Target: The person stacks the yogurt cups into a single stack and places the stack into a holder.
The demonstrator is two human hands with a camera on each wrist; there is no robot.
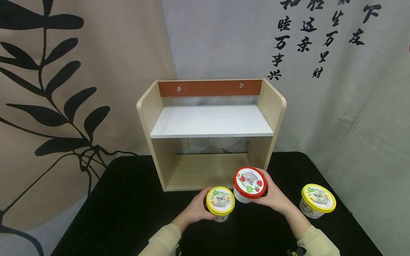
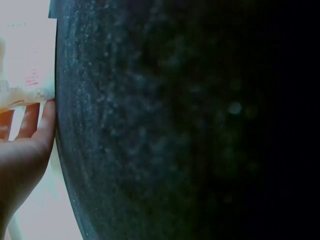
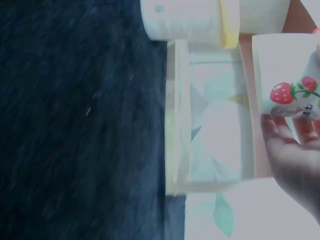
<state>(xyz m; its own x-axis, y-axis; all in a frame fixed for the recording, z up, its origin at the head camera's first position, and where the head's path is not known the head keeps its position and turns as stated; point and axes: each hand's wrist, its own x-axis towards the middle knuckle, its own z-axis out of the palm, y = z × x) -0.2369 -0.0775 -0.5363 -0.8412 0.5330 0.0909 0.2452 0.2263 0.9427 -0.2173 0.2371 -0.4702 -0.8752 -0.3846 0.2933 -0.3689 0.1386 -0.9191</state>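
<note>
My left hand [image 1: 196, 210] grips a small white tub with a yellow lid [image 1: 220, 200] from its left side. In the left wrist view, that tub's pale wall [image 2: 31, 55] is overexposed, above the fingers [image 2: 30, 120]. My right hand [image 1: 276, 196] holds a white tub with a red lid [image 1: 250, 182], curled round its right side. Strawberries are printed on the wall of this tub [image 3: 284, 75], which hangs above the table in the right wrist view. Both tubs are side by side in front of the shelf unit. A second yellow-lidded tub [image 1: 317, 202] stands on the table at the right.
A small wooden shelf unit [image 1: 275, 110] with a white upper shelf [image 1: 211, 121], a pale lower shelf [image 1: 205, 169] and a brown back rail [image 1: 209, 88] stands at the back of the black table [image 1: 128, 213]. Printed curtains [image 1: 352, 106] hang behind it.
</note>
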